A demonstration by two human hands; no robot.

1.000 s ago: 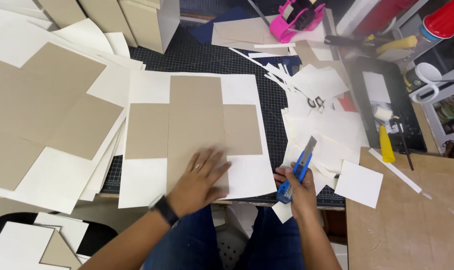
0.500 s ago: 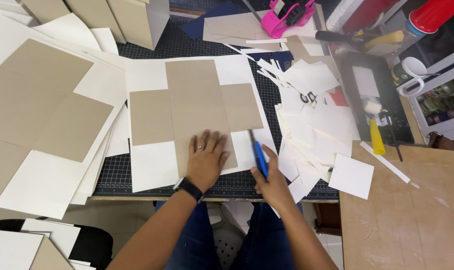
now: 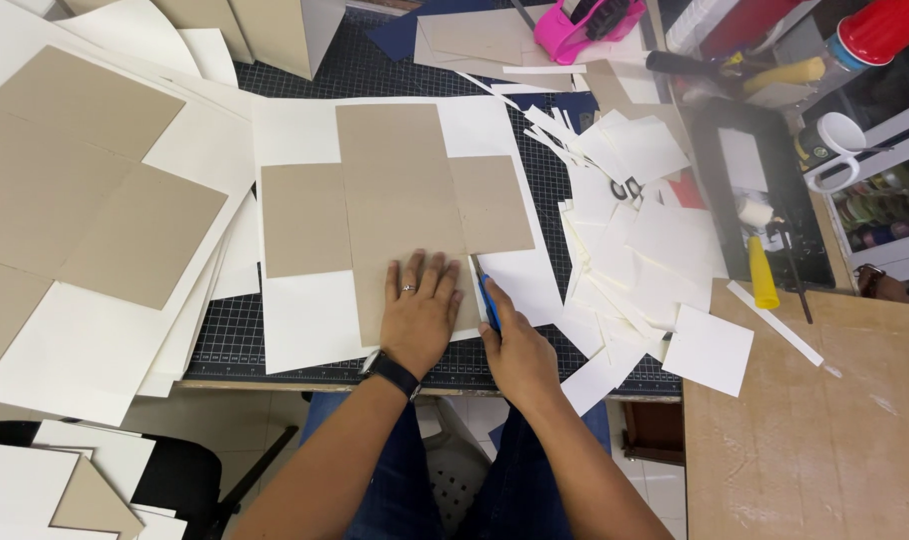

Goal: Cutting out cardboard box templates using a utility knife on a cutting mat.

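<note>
A: Describe the work surface.
B: A dark gridded cutting mat (image 3: 585,375) covers the bench; a bare wooden board (image 3: 825,430) adjoins it at right.
A: Below?
B: Pale tiled floor (image 3: 665,490), evenly lit.

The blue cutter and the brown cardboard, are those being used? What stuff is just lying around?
In use:
left hand pressing brown cross-shaped cardboard on white paper sheet
right hand holding blue-handled cutter

Lying about:
pink tape dispenser
yellow-handled tool
white paper offcuts

Cardboard cross (image 3: 395,200) on paper sheet (image 3: 300,130), on cutting mat (image 3: 555,190); offcut pile (image 3: 635,220) right.
</note>
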